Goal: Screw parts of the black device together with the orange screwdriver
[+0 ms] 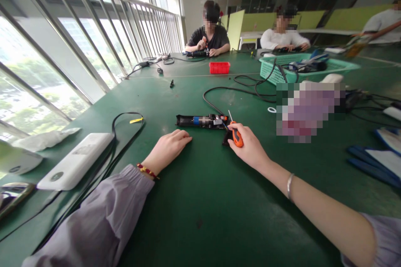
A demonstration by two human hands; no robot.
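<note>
My right hand [249, 145] is closed around the orange and black handle of a screwdriver [237, 137]. The thin shaft points up and away, over the right end of an opened corded power tool [200, 121]. That tool lies sideways on the green table, its black body holding a blue band, metal parts and wires in the open. A small black piece [226, 138] sits by my right fingertips, partly hidden by the hand. My left hand [171, 146] rests palm down on the table, fingers stretched out just short of the tool, holding nothing.
A black cable [232, 88] runs back towards a teal basket [308, 69]. Beyond are a red bin [219, 68] and people working. Left are a white power bank [77, 160] and a black strap [125, 150]; right, blue-white gloves [376, 162] and a blurred-out object [310, 110].
</note>
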